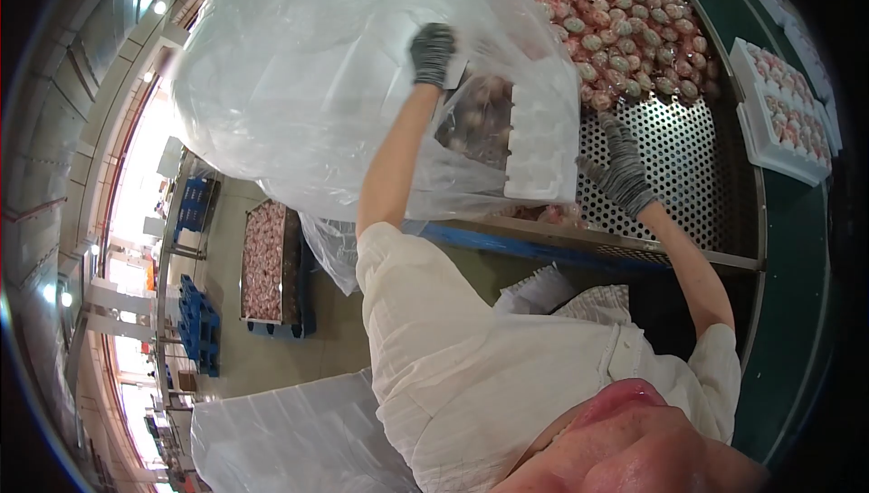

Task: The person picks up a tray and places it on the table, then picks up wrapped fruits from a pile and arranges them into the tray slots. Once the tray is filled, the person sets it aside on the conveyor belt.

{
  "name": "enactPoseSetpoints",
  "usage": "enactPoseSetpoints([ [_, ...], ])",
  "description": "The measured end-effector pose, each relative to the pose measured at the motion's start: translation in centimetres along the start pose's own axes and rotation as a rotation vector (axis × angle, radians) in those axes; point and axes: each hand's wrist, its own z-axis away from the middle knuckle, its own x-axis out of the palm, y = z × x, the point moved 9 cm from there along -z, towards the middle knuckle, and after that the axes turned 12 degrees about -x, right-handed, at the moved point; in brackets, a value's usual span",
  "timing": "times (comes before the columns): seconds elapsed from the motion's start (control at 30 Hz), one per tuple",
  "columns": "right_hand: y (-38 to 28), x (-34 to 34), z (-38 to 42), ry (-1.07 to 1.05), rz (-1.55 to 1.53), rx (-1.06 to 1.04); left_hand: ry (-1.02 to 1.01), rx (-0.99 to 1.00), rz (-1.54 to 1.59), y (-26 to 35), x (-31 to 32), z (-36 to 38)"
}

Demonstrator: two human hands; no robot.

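Observation:
My left hand [433,54], in a grey knitted glove, is closed at the large clear plastic bag [299,67]. A white edge shows beside its fingers, but what they hold is hidden. White foam trays [541,144] lie within the bag's film. My right hand [625,167], gloved the same way, is open with fingers spread above the perforated metal table [674,144]. Its fingertips point toward a heap of small round film-wrapped items [625,31], pale with red and green marks. Nothing shows in that hand.
On the right, filled white foam trays [786,117] stand by a green conveyor belt [792,248]. A metal bin [270,262] full of similar items is on the floor at left, near blue pallets [197,325]. Another plastic-covered stack [299,434] stands at the bottom.

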Motion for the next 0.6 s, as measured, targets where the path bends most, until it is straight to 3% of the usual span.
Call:
enactPoseSetpoints([
  [0.07, 1.0, 2.1, 0.2, 0.001, -0.067, 0.04, 0.377, -0.11, 0.099, 0.7, -6.5, 0.6],
  [0.1, 2.4, 3.8, 0.5, -0.049, -0.107, 0.17, 0.526, 0.014, -0.036, -1.4, -9.7, -1.2],
  [0.13, 3.8, 5.9, 1.1, -0.101, -0.149, 0.299, 0.631, 0.004, -0.28, -3.0, -11.9, -2.8],
  [0.2, 6.5, 9.9, 1.8, -0.108, -0.215, 0.38, 0.747, -0.215, -0.798, -2.4, -12.8, -3.8],
  [0.27, 7.7, 12.8, 3.8, -0.23, -0.388, 0.586, 0.557, -0.317, -0.991, -3.1, -12.1, -6.0],
  [0.3, 6.7, 12.9, 3.8, -0.243, -0.475, 0.529, 0.427, -0.335, -1.044, -3.5, -11.4, -7.2],
  [0.37, 0.4, 11.5, 4.5, -0.32, -1.273, 0.874, 0.209, -0.278, -1.103, -3.6, -8.4, -8.8],
  [0.4, 6.6, 17.2, 8.1, -0.361, -0.931, 1.067, 0.143, -0.225, -1.096, -3.1, -6.8, -9.2],
  [0.47, 4.4, 14.7, 7.1, -0.337, -1.002, 0.901, 0.068, -0.142, -1.005, -2.3, -4.7, -8.6],
  [0.6, 1.7, 11.0, 5.6, -0.185, -1.135, 0.821, 0.001, -0.032, -0.651, 1.1, 1.3, -6.9],
])
